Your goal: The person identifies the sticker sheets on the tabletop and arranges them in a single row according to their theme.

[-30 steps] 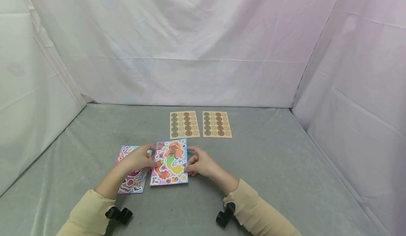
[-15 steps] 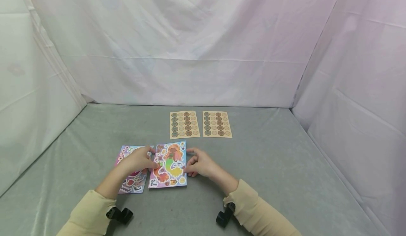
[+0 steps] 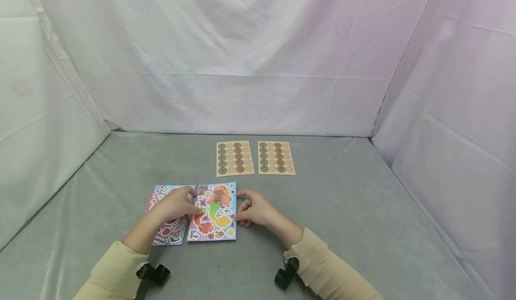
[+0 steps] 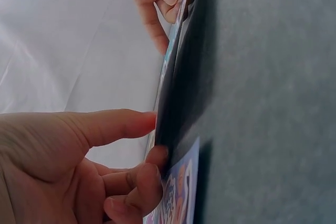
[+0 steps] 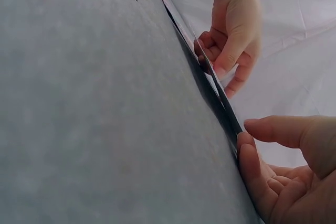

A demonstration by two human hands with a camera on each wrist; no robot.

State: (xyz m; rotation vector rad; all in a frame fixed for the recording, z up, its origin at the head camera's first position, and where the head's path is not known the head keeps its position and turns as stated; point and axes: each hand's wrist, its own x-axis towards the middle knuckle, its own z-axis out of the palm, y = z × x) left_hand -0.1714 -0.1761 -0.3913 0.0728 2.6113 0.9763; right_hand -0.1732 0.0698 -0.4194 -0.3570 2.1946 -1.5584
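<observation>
A colourful mermaid sticker sheet (image 3: pixel 217 215) sits between the two hands in the head view, just right of a second pink and blue sticker sheet (image 3: pixel 169 233). The left hand (image 3: pixel 175 203) reaches over that second sheet and pinches the mermaid sheet's left edge. On the opposite edge, the right hand (image 3: pixel 255 208) pinches with thumb and fingers. In the left wrist view, the left thumb (image 4: pixel 126 124) meets the sheet's edge, and a dark gap shows between sheet and table. The right wrist view has the right fingertips (image 5: pixel 247 150) at the sheet's edge, low by the table.
Two tan sheets with rows of round stickers, one left (image 3: pixel 235 158) and one right (image 3: pixel 276 158), lie farther back on the grey tabletop (image 3: pixel 342 210). White cloth walls (image 3: pixel 242 58) enclose the back and sides. Black wrist cameras (image 3: pixel 153 273) hang at both sleeves.
The mermaid sheet has moved slightly toward the person and a little left, and it stands straighter beside the second sheet. Both hands keep their hold with little movement.
</observation>
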